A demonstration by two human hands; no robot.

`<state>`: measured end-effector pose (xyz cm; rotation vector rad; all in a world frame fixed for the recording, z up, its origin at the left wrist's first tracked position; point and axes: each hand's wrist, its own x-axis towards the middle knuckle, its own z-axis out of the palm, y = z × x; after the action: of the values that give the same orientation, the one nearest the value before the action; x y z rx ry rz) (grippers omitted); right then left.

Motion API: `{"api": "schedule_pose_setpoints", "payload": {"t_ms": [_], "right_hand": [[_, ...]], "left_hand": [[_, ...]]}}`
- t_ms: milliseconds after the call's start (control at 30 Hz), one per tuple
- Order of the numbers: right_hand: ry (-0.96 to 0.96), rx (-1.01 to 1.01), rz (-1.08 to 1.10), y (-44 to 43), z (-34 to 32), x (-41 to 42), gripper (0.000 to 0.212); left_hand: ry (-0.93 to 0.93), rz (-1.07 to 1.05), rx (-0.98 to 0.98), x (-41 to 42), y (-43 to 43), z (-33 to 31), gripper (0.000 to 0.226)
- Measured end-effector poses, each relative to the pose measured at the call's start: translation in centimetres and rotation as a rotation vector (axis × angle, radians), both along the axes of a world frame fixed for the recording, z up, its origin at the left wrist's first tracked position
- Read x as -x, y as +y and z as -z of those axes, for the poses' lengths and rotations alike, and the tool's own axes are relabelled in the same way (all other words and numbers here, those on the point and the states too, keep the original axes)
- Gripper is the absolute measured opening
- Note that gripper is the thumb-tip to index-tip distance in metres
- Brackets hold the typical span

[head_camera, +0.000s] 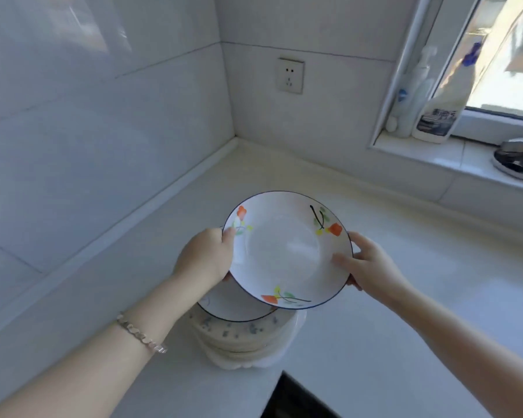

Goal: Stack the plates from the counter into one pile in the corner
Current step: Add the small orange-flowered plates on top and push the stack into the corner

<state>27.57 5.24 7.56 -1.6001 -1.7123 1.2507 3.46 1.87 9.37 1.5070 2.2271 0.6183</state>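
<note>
1. I hold the flowered plate at frame centre, left hand and right hand fingers grasping its rim, above the pile.
2. It is tilted; it may slide off and chip the pile.

I can make out almost nothing legible from here. The white bottle at the left end of the window sill carries a dark label with pale characters, but they are too blurred for me to read. The slimmer bottle just beside it, nearer the sill's left corner, shows a round blue mark, unreadable as well. The plates bear only painted flowers.
</note>
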Motion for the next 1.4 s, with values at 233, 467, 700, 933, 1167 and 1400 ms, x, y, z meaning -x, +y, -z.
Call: {"api": "schedule_pose_setpoints", "payload": {"t_ms": [233,467,700,933,1167,1400], "right_hand": [[-0.243,0.001,-0.159,1.5,2.1,6.5,0.037],[-0.522,-0.084,-0.216,1.8,3.2,6.6,0.038],[-0.567,-0.130,-0.237,1.7,3.8,6.7,0.040],[-0.298,-0.185,-0.170,1.3,4.1,6.6,0.038],[0.119,0.136,0.049,3.4,7.5,4.9,0.056],[0.378,1.041,0.299,1.8,14.5,3.5,0.072]], "left_hand": [[0.163,-0.045,0.208,6.3,-1.4,3.7,0.045],[0.376,-0.015,0.291,5.8,-1.7,4.9,0.052],[0.519,-0.028,0.302,6.1,-1.8,5.4,0.051],[0.234,-0.204,0.171,5.3,-3.4,6.1,0.048],[-0.384,-0.703,-0.067,6.1,-4.6,8.9,0.036],[-1.362,-0.956,0.397,6.3,-7.5,15.7,0.071]]}}
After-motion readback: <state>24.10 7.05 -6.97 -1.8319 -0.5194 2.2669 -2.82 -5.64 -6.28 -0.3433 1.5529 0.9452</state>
